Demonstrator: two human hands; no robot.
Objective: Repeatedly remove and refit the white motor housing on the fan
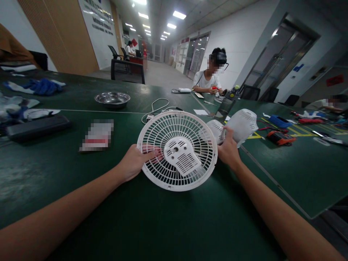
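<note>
A round white fan grille (176, 125) with a slotted plate at its middle is held tilted just above the dark green table (163, 217). My left hand (134, 161) grips its left rim, fingers reaching behind the mesh. My right hand (228, 150) is closed at the grille's right edge, round the white fan motor housing (241, 125) that sticks out to the right behind it.
A steel bowl (112, 98) and a white cable (154, 108) lie beyond the grille. A black flat case (38, 127) and blue gloves (40, 87) are at the left. Tools (280, 137) lie at the right near the table seam. A person (209, 78) sits at the far end.
</note>
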